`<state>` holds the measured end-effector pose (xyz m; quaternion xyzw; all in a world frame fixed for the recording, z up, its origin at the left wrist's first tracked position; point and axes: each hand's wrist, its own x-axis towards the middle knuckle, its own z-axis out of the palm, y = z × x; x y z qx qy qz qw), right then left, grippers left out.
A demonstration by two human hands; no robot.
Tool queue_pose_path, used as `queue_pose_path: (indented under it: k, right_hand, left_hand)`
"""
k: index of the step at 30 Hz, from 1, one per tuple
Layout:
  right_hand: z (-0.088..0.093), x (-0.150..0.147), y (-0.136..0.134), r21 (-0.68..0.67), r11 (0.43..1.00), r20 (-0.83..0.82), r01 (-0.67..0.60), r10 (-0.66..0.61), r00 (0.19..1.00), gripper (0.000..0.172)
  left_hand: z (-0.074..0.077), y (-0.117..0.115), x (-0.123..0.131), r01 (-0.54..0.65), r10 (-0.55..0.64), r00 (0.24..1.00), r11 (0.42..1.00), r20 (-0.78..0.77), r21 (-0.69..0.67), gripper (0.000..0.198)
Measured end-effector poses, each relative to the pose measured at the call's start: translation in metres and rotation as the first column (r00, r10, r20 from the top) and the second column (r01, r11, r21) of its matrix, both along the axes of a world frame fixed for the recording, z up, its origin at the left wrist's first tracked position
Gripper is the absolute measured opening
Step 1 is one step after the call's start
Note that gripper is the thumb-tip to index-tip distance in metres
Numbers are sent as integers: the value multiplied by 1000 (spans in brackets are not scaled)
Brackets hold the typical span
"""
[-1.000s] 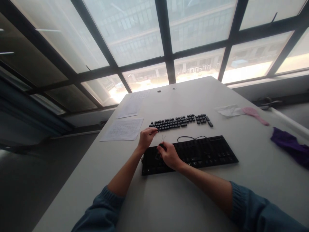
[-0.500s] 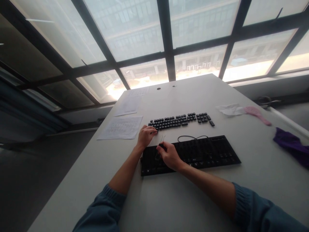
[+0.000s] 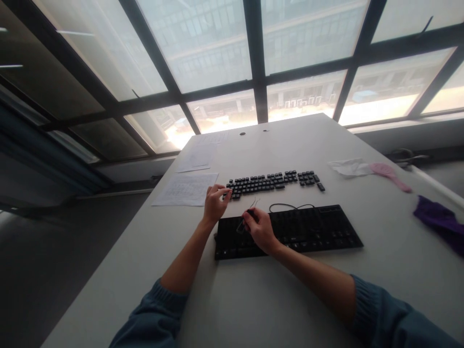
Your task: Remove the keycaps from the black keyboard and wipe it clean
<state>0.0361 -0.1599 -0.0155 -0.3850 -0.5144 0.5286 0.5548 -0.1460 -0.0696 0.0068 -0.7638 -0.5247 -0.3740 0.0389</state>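
Observation:
My right hand (image 3: 260,229) grips a keycap puller (image 3: 250,214) by its dark handle, above the left half of a black keyboard (image 3: 315,229). Thin wire prongs stick up from the puller, and a wire loop hangs below the handle. My left hand (image 3: 215,203) is at the left end of the rows of loose black keycaps (image 3: 259,186), beyond the keyboard. Its thumb and forefinger curl together in a pinch beside the nearest caps. Whether a cap is between those fingertips is too small to tell.
Printed paper sheets (image 3: 186,189) lie at the left of the white table (image 3: 275,150). A black cable (image 3: 286,206) loops behind the keyboard. To the right are a crumpled white tissue (image 3: 350,167), a pink hairbrush (image 3: 389,175) and a purple cloth (image 3: 438,217). Large windows stand behind.
My left hand has drawn slightly up and back from the front-left keycap, its fingers more curled. The right hand with the puller has shifted slightly up and right. The view has shifted a little.

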Motion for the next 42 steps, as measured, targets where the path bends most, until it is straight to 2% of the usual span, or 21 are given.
queue_pose_path:
  k: [2,5,9,13,19,24,28,32,35,38,42]
  right_hand:
    - [5,3,-2,39,999,33,0,-1,999,27]
    - [15,9,-8,188,980,205,-59,20,979,21]
    - [17,14,-15,296,944,329,-144,40,943,19]
    - [11,14,-16,292,937,361,-191,77,929,21]
    - [7,14,-13,281,926,423,-254,118,898,22]
    - [3,14,-14,360,874,500,-326,114,858,24]
    - [-1,15,-17,407,830,559,-382,105,823,21]
    - [1,19,-19,460,764,602,-452,105,791,11]
    - [5,20,-21,482,751,584,-451,108,805,10]
    - [8,21,-22,485,755,565,-441,113,817,10]
    - [9,21,-21,479,764,542,-432,130,830,14]
  left_hand:
    - [7,-21,4,14,-14,999,1000,36,-8,18]
    - [12,-59,11,83,-76,994,993,79,-87,22]
    - [6,-105,17,176,-150,981,954,121,-245,28]
    - [-6,-128,17,211,-170,974,919,149,-332,30]
    - [-12,-131,15,241,-199,969,894,147,-378,34]
    - [-9,-130,10,348,-284,934,856,215,-382,38]
    - [-6,-129,7,370,-300,925,846,233,-383,39]
    - [2,-131,6,386,-368,922,839,121,-383,18]
    - [5,-132,7,351,-396,918,845,-29,-403,5]
    - [2,-132,10,317,-388,916,857,-103,-407,8]
    - [-8,-129,13,280,-343,932,885,-115,-371,8]
